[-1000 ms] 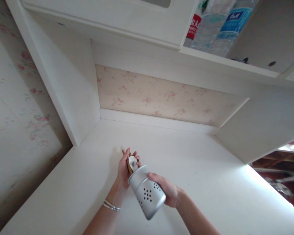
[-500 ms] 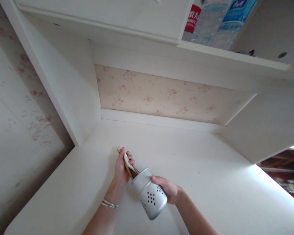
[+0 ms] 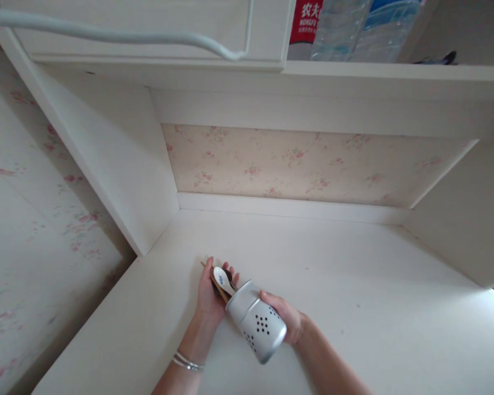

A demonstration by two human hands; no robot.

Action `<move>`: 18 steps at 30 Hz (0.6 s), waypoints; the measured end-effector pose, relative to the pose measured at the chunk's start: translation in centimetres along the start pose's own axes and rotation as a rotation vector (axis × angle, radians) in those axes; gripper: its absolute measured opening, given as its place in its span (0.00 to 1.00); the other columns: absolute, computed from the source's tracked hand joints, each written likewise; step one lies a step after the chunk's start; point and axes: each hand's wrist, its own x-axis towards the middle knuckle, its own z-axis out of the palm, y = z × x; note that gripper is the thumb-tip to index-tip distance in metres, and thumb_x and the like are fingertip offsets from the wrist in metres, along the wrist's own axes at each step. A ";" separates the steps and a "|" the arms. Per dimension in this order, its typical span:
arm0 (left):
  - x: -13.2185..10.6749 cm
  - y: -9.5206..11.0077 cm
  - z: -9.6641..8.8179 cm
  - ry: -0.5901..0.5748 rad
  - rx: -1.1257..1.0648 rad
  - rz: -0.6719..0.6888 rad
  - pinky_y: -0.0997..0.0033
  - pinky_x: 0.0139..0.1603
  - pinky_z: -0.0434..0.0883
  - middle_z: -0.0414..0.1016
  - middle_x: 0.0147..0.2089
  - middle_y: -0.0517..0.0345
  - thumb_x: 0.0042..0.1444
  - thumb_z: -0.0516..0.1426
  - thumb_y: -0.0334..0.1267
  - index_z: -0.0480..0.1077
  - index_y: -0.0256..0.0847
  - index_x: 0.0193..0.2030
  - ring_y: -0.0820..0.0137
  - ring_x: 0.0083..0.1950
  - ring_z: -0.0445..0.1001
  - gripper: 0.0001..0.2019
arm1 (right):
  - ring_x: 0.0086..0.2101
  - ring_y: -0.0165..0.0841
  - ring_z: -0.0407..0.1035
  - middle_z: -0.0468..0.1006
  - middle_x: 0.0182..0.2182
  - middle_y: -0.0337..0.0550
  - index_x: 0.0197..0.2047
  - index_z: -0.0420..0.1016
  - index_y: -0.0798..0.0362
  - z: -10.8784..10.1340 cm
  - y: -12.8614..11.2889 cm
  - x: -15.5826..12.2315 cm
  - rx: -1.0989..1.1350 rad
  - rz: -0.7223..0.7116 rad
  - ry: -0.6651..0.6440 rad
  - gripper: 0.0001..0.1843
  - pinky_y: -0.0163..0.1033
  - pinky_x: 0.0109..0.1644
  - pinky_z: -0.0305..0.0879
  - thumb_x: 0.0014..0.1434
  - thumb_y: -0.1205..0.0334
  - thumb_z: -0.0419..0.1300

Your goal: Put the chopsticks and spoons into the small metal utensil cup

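Observation:
My right hand grips a silver metal utensil holder with dotted holes in its side, thumb near the rim. The holder is tilted, its mouth facing up and left toward my left hand. Out of the mouth stick a white spoon with a blue mark, thin wooden chopsticks and a dark utensil partly hidden behind the spoon. My left hand is curled loosely round their protruding ends, palm up. The lower ends are inside the holder, out of sight.
Below the holder lies a white desktop with a side panel at the left. An overhead shelf holds clear plastic bottles and a red-labelled package. A pale cable hangs across the cabinet front.
The camera view has shifted, and the cable has come into sight at the top. In my left hand the utensils have spread a little, and the white spoon's bowl now faces up.

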 end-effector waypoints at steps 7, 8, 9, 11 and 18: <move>0.0 -1.0 -0.2 -0.094 -0.006 0.028 0.61 0.37 0.77 0.76 0.32 0.58 0.54 0.60 0.50 0.69 0.44 0.37 0.66 0.33 0.77 0.13 | 0.44 0.42 0.73 0.79 0.42 0.54 0.51 0.70 0.61 0.5 -0.4 -0.1 0.000 -0.059 -0.038 0.37 0.43 0.53 0.60 0.48 0.40 0.66; 0.0 -1.1 -0.2 -0.104 0.008 0.031 0.61 0.38 0.77 0.76 0.33 0.57 0.54 0.61 0.48 0.69 0.43 0.37 0.65 0.34 0.78 0.11 | 0.43 0.41 0.73 0.79 0.41 0.53 0.51 0.70 0.61 0.4 -0.4 -0.1 0.004 -0.067 -0.031 0.37 0.43 0.52 0.60 0.48 0.40 0.66; 0.0 -1.3 -0.3 -0.119 0.023 0.032 0.61 0.38 0.77 0.76 0.33 0.57 0.54 0.62 0.44 0.69 0.43 0.37 0.65 0.35 0.78 0.10 | 0.41 0.41 0.74 0.80 0.40 0.52 0.51 0.70 0.61 0.4 -0.4 -0.1 0.011 -0.073 -0.026 0.37 0.43 0.51 0.61 0.48 0.40 0.67; 0.0 -1.6 -0.4 -0.137 0.042 0.040 0.63 0.39 0.77 0.77 0.35 0.57 0.52 0.63 0.35 0.69 0.44 0.40 0.65 0.36 0.79 0.09 | 0.39 0.39 0.74 0.80 0.39 0.50 0.50 0.71 0.60 0.1 -0.3 -0.1 0.027 -0.090 -0.024 0.35 0.42 0.49 0.62 0.48 0.41 0.67; 0.1 -2.6 -0.3 -0.053 0.077 0.062 0.74 0.34 0.76 0.77 0.36 0.57 0.48 0.60 0.21 0.68 0.43 0.44 0.71 0.32 0.78 0.18 | 0.39 0.39 0.74 0.80 0.38 0.50 0.49 0.72 0.61 -0.5 0.1 0.1 -0.006 -0.045 -0.019 0.36 0.42 0.49 0.62 0.47 0.41 0.68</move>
